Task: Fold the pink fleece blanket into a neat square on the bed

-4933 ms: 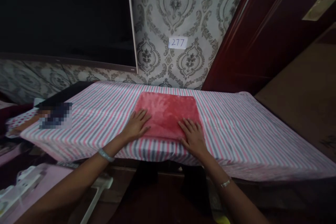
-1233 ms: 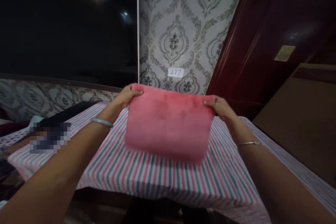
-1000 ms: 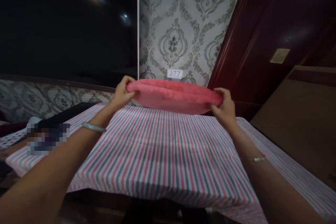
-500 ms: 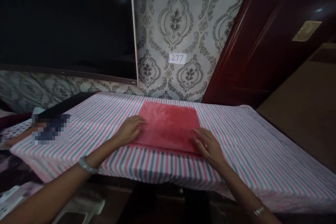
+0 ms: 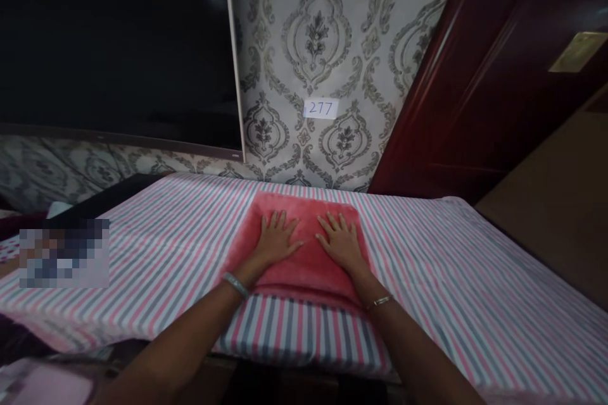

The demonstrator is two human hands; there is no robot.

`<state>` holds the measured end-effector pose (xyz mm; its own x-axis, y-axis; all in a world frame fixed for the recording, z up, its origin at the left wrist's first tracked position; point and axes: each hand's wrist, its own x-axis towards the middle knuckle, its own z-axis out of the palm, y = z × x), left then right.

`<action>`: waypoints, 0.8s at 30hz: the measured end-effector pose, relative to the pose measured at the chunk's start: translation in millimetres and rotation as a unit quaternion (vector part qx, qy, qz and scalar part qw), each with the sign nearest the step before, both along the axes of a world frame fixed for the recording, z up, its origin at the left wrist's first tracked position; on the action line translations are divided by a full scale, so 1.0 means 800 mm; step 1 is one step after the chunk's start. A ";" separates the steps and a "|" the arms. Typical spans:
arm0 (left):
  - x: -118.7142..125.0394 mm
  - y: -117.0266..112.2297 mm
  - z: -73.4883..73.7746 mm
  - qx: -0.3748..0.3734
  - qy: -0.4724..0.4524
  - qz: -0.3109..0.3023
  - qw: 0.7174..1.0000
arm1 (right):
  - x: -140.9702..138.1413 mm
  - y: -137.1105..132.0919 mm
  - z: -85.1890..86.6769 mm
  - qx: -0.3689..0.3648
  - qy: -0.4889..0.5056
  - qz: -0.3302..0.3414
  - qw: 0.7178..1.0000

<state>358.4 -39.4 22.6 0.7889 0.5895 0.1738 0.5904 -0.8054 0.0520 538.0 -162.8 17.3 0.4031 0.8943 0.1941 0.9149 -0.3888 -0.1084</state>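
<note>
A folded, plush coral-red cloth (image 5: 304,272) lies flat on the striped tablecloth (image 5: 422,259), near the table's front edge. Its layers show along the front fold. On its left half rests my left hand (image 5: 278,239), palm down with fingers spread. My right hand (image 5: 341,242) presses flat on the right half, its fingers spread too. Both palms touch the top of the cloth, and neither hand grips it. A bracelet circles each wrist.
Behind the table is a patterned wall with a paper label (image 5: 321,108) reading 277. A large dark screen (image 5: 118,50) hangs at the left. A dark red door (image 5: 456,107) and a brown panel (image 5: 555,202) stand at the right. A blurred-out patch covers the table's left end.
Both hands have moved inward from the cloth's side edges onto its top and now lie flat with fingers spread. The view has shifted slightly.
</note>
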 end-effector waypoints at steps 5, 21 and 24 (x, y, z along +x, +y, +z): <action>0.000 -0.001 0.005 -0.024 0.007 0.001 1.000 | -0.001 0.000 0.002 -0.016 0.010 0.000 1.000; 0.030 0.100 0.018 -0.060 -0.014 0.121 0.991 | 0.037 0.051 0.009 0.025 0.039 -0.150 0.988; 0.030 0.107 0.007 -0.067 -0.019 0.120 0.990 | 0.045 0.052 -0.001 0.033 0.040 -0.141 0.989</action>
